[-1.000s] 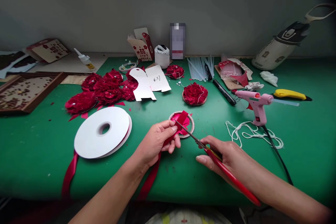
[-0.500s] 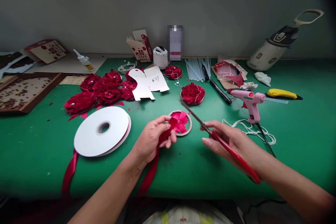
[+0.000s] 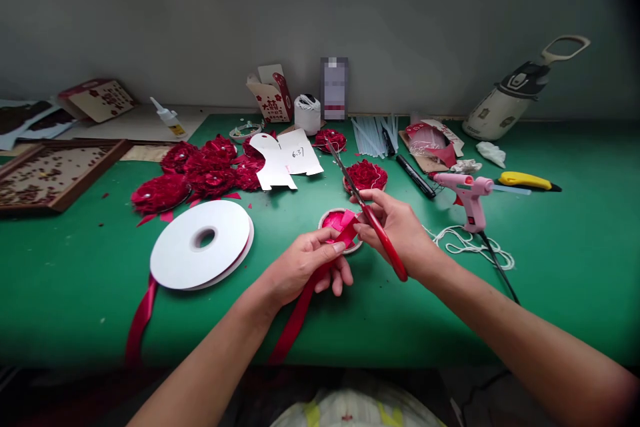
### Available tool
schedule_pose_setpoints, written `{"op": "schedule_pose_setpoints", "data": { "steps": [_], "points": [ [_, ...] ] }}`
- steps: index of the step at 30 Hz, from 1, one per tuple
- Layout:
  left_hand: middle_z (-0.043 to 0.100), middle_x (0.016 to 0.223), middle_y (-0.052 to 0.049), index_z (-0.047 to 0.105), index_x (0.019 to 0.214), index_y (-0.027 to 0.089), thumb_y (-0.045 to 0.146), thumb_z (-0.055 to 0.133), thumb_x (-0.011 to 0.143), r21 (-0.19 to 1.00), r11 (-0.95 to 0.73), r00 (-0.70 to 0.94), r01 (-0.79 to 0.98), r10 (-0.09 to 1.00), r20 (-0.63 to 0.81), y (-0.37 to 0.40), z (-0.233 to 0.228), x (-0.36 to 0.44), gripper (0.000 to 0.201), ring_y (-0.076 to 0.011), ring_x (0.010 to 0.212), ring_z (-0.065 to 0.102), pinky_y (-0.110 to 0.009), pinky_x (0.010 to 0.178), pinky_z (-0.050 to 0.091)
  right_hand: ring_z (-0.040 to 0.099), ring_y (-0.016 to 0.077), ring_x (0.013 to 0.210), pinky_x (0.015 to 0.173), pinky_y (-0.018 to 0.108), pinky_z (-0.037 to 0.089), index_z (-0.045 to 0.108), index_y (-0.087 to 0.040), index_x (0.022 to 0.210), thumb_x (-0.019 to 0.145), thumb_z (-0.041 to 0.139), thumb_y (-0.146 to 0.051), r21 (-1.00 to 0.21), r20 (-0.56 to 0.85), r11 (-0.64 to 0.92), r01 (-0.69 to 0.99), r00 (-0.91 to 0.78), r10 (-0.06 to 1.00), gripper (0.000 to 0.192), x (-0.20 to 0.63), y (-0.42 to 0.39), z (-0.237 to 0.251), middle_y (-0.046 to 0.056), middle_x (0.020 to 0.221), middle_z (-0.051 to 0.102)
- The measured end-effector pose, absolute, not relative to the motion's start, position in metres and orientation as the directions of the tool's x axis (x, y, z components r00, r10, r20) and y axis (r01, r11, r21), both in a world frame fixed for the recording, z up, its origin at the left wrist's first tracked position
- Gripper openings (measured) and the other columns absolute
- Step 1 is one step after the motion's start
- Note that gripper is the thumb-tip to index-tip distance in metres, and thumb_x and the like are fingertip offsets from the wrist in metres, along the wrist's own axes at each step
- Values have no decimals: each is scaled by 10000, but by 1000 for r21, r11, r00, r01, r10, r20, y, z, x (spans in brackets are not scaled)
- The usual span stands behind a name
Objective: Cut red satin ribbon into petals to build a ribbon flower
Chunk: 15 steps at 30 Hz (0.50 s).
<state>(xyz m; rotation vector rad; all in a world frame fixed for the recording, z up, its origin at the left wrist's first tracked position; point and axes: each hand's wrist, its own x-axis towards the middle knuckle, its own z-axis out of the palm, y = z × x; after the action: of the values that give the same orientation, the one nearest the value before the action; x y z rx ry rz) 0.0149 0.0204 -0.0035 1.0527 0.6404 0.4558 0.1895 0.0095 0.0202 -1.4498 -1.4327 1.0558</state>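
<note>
A dark red ribbon (image 3: 299,312) is pinched between the thumb and fingers of my left hand (image 3: 305,263), its tail hanging over the table's front edge. My right hand (image 3: 397,223) grips red-handled scissors (image 3: 383,240), whose blades point up and away to the left. Fingertips of that same hand touch the ribbon's free end. Just behind the hands lies a roll-shaped ring (image 3: 359,248) with bright pink ribbon pieces (image 3: 334,219) inside, partly covered by my fingers. The white ribbon spool (image 3: 173,250) lies on its side to the left, with ribbon trailing from it.
Red fabric flowers (image 3: 213,177) and a white card (image 3: 277,163) lie at the back left. Farther right are a red flower disc (image 3: 364,175), a black marker (image 3: 415,177), a pink glue gun (image 3: 467,197), a yellow cutter (image 3: 525,180) and a bottle (image 3: 493,110).
My right hand has moved left with the scissors to meet the ribbon's end at my left hand. The scissor blades now point more upward. The view has shifted slightly.
</note>
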Motion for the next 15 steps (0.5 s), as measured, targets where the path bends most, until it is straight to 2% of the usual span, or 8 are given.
{"op": "schedule_pose_setpoints", "data": {
  "steps": [3, 6, 10, 13, 15],
  "points": [
    [648, 628, -78, 495, 870, 135, 338, 479, 859, 885, 466, 707, -8, 628, -324, 24, -6, 11, 204, -88, 416, 543, -150, 332, 223, 525, 129, 572, 531, 238, 438, 533, -194, 1048, 674, 602, -177, -916, 4, -4, 402, 19, 1000, 380, 196, 18, 13, -27, 658, 575],
    [637, 604, -58, 494, 816, 138, 340, 486, 854, 887, 462, 669, -20, 665, -332, 27, -7, 11, 206, -68, 390, 515, -146, 333, 209, 553, 148, 589, 516, 241, 440, 524, -193, 1069, 700, 625, -259, -910, -55, -54, 410, 9, 998, 388, 201, 16, 13, -8, 686, 592],
    [626, 584, -36, 480, 810, 151, 340, 491, 852, 884, 461, 612, -74, 721, -325, 28, -7, 11, 194, -57, 383, 493, -147, 338, 179, 539, 145, 554, 485, 235, 420, 522, -192, 1048, 773, 562, -460, -850, -239, -225, 477, 33, 970, 387, 216, -13, 31, 0, 652, 579],
    [623, 583, -30, 470, 803, 155, 332, 499, 848, 882, 457, 583, -110, 749, -315, 29, -7, 10, 184, -51, 379, 478, -149, 340, 165, 515, 132, 543, 480, 222, 400, 519, -187, 1011, 833, 439, -535, -785, -384, -296, 544, -53, 922, 399, 232, -43, 46, -5, 625, 554],
    [623, 584, -29, 467, 804, 156, 333, 500, 847, 880, 460, 579, -117, 751, -316, 29, -6, 10, 184, -50, 377, 473, -149, 343, 163, 498, 129, 570, 484, 215, 381, 515, -196, 1006, 835, 431, -548, -759, -437, -288, 584, -130, 890, 400, 238, -57, 52, -6, 650, 538]
  ]
}}
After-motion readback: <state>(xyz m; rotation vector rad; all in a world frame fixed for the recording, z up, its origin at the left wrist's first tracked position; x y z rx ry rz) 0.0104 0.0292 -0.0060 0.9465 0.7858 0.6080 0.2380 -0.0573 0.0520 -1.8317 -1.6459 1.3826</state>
